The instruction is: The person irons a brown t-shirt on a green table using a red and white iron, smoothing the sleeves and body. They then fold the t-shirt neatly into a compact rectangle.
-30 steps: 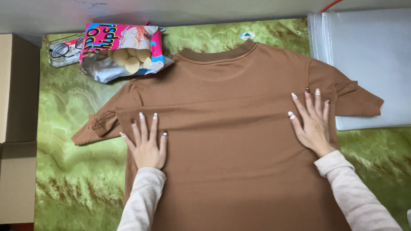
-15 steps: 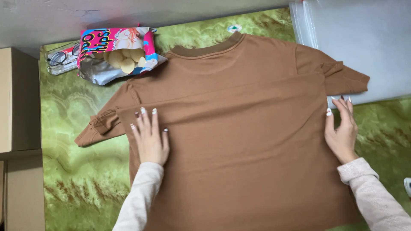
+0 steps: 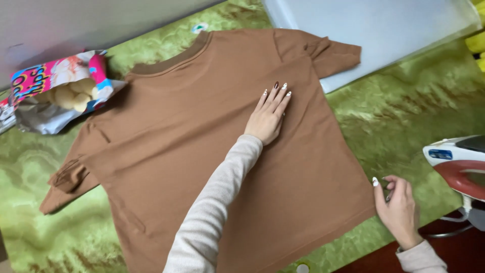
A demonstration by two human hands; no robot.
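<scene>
A brown short-sleeved shirt [image 3: 202,151] lies spread flat on a green marbled cloth [image 3: 404,111], its collar toward the far left. My left hand [image 3: 270,117] rests palm down on the shirt's upper right part, fingers together and stretched out. My right hand [image 3: 399,207] hovers over the green cloth just off the shirt's lower right corner. Its fingers are loosely curled and hold nothing. A red and white iron [image 3: 459,167] stands just to the right of that hand.
An open bright snack bag [image 3: 55,91] with pale puffs lies at the left by the shirt's sleeve. A pale plastic sheet [image 3: 384,30] lies at the far right, under the other sleeve. A dark table edge [image 3: 374,260] shows at the bottom right.
The view has swung right. My left hand has slid across the shirt from its left side to its right. My right hand has left the sleeve edge and dropped near the iron.
</scene>
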